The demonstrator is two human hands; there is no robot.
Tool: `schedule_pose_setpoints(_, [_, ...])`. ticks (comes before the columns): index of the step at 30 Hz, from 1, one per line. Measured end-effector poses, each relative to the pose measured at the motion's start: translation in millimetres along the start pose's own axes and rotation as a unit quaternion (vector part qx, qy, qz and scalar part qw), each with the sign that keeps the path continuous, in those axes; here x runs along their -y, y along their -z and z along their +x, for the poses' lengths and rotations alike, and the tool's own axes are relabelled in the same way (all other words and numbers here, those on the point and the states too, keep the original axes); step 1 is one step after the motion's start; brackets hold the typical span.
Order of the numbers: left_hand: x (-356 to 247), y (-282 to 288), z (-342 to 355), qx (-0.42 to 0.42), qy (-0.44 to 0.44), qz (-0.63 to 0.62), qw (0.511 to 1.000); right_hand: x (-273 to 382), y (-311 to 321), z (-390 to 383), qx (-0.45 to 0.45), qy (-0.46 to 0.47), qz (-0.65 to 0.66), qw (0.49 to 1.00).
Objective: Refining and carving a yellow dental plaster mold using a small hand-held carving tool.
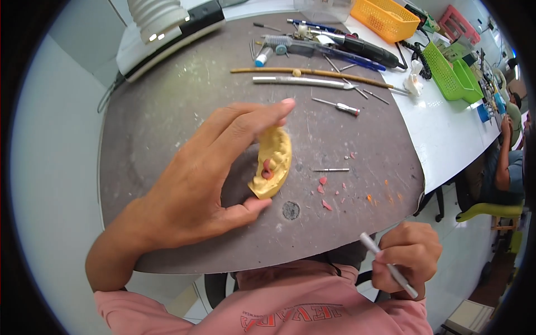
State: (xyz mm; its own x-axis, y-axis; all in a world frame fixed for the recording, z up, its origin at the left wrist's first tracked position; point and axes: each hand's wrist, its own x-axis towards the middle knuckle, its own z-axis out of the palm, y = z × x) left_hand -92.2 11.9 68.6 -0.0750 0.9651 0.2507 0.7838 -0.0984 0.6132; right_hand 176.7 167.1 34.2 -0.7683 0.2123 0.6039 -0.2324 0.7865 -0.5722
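My left hand (192, 162) grips a yellow plaster dental cast (279, 159) by its two ends, thumb at the near end and fingers at the far end. Small reddish-pink pieces (267, 171) sit on the cast's inner side. Past the table's front edge, at the lower right, my right hand (412, 254) is closed around a slim whitish rod-shaped tool (368, 242). Both ends of that tool stick out of the fist; I cannot make out its exact kind. Pink scraps (326, 205) and a short thin metal bit (333, 170) lie right of the cast.
Across the back lie a brown stick (262, 70), a silver metal tube (279, 80), a small screwdriver (347, 109) and a black rotary handpiece (368, 50). Yellow (385, 21) and green (446, 75) baskets stand at the back right. A white ribbed-hose unit (159, 19) stands back left. Another person (505, 167) sits far right.
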Motion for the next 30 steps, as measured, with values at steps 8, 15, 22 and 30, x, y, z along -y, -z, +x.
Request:
schedule_pose_setpoints(8, [-6.2,-18.8,-6.0,-0.086,0.116,-0.078,0.986,-0.2,-47.5,22.4,-0.113,0.005,0.102,0.988])
schedule_pose_setpoints(15, [-2.8,-26.7,-8.3,-0.106,0.062,-0.051,0.991,7.6,-67.0,47.9,-0.139,-0.005,0.102,0.985])
schedule_pose_setpoints(22, [-4.0,-28.7,-4.8,-0.137,0.020,0.039,0.990,1.9,-76.4,42.6,-0.122,-0.021,0.093,0.988])
schedule_pose_setpoints(30, [-3.3,-32.3,-3.6,-0.151,0.022,0.036,0.988,0.8,-71.2,39.9,-0.069,-0.001,0.044,0.997])
